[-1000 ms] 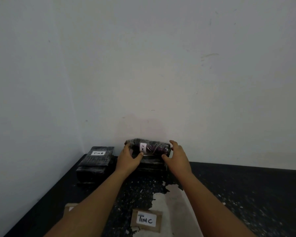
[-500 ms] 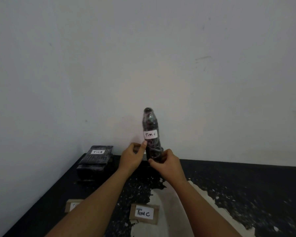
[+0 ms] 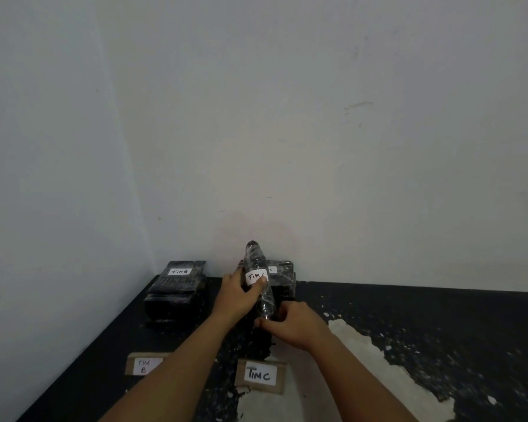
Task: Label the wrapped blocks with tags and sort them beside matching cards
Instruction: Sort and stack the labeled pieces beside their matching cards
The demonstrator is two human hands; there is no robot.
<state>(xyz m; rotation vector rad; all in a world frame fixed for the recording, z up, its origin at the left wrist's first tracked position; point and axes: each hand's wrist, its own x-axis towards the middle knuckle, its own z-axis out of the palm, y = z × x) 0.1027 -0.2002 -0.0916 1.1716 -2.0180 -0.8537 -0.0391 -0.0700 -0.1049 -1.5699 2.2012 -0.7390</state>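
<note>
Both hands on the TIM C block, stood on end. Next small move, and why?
Probably lay the block flat on the TIM C stack behind it. Its tag is on and matches the TIM C card in front; the left hand grips its middle, the right hand its lower end, and it leans toward that stack.

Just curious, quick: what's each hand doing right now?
Left hand: holds the wrapped block, thumb on its tag.
Right hand: grips its lower end.
</note>
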